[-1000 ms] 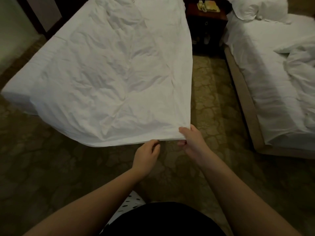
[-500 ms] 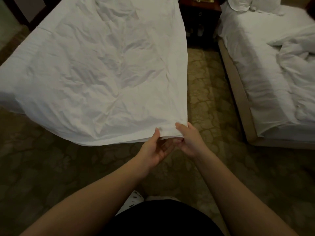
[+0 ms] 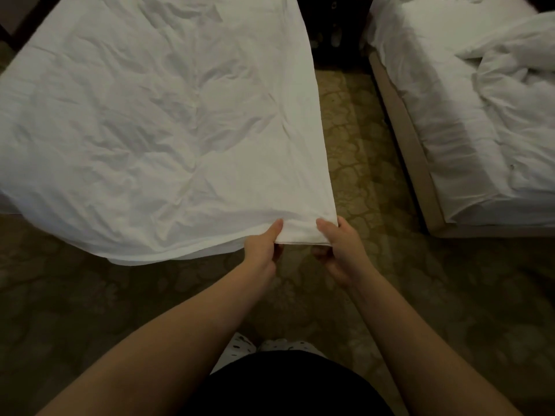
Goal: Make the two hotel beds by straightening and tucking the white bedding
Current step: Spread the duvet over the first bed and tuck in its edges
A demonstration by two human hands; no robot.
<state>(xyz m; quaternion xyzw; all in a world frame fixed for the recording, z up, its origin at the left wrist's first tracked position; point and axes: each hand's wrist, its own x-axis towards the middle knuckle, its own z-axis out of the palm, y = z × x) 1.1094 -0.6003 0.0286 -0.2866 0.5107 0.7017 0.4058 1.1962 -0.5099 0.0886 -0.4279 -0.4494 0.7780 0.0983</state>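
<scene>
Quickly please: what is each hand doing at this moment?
Left hand: pinches the near edge of the white sheet.
Right hand: grips the sheet's near corner.

An olive-brown patterned carpet (image 3: 360, 181) fills the lower frame. A dark nightstand (image 3: 336, 40) stands at top centre. White, black-spotted footwear (image 3: 240, 348) shows at bottom centre.

Left bed (image 3: 9, 202) w/ wrinkled white sheet (image 3: 156, 121); right bed (image 3: 420, 163) w/ rumpled duvet (image 3: 516, 94); patterned carpet (image 3: 354, 163) btwn.
</scene>
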